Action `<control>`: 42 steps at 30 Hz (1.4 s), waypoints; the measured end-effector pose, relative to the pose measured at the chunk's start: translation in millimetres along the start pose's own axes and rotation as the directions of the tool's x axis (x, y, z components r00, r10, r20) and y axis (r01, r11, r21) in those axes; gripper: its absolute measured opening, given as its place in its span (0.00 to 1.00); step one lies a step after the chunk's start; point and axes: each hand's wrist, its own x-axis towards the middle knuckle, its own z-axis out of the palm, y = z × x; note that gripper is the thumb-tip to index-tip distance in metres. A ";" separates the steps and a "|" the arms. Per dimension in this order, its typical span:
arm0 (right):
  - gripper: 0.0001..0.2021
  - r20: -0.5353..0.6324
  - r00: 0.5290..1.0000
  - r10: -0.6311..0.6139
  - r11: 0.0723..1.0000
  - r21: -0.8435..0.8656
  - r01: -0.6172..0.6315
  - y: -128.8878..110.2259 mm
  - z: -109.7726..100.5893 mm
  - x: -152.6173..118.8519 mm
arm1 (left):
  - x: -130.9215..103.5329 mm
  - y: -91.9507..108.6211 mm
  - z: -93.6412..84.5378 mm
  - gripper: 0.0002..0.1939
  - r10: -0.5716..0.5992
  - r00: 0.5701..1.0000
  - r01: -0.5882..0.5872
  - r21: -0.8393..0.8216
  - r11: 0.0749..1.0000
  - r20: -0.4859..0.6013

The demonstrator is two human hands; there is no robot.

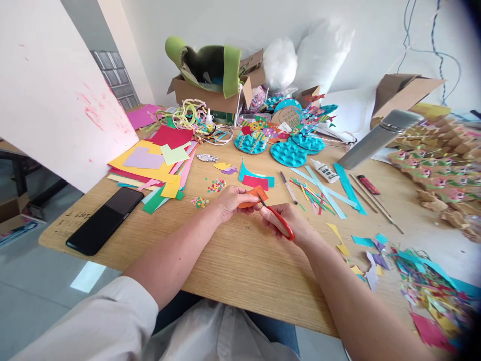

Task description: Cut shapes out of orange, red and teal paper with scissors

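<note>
My left hand (233,203) pinches a small piece of orange paper (257,191) above the middle of the table. Red-handled scissors (282,224) are in my right hand (284,220), with their blades at the orange paper's right side. Just beyond the hands lie a red paper strip (255,182) and a turquoise paper piece (244,170). Left of them sit small piles of coloured paper dots (217,186). A pen (288,188) rests to the right of the paper pieces.
A black phone (105,219) and stacked coloured paper (146,160) are on the left. Behind stand turquoise decorated discs (288,154) and a cardboard box (206,95). To the right are a glue bottle (324,171), a grey flask (379,138) and paper scraps (432,286).
</note>
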 end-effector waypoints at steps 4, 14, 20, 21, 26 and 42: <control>0.32 0.011 1.000 0.012 1.000 0.023 -0.012 -3.5 0.9 -1.8 | -0.5 0.2 0.7 0.09 0.007 1.000 -0.008 0.014 1.000 0.017; 0.35 0.046 0.998 -0.038 0.999 0.013 0.038 -5.7 2.5 -1.9 | -1.6 0.8 1.6 0.12 0.026 0.998 -0.027 0.020 0.999 0.056; 0.36 0.047 0.998 -0.046 0.999 0.005 0.046 -5.2 2.7 -2.7 | -0.3 -1.4 1.5 0.13 0.021 0.998 -0.023 0.024 0.999 0.053; 0.36 0.044 0.998 -0.040 0.999 0.002 0.040 -5.4 2.7 -2.9 | -0.2 -1.5 1.5 0.13 0.020 0.998 -0.022 0.025 0.999 0.052; 0.36 0.026 1.000 -0.016 1.000 -0.011 0.016 -6.8 3.1 -3.3 | -0.5 -0.8 2.0 0.13 0.020 0.998 -0.021 0.015 1.000 0.057; 0.33 0.011 1.000 -0.010 1.000 0.020 0.010 -6.1 3.3 -3.3 | -1.0 -1.3 1.7 0.11 0.013 0.999 -0.013 0.002 1.000 0.045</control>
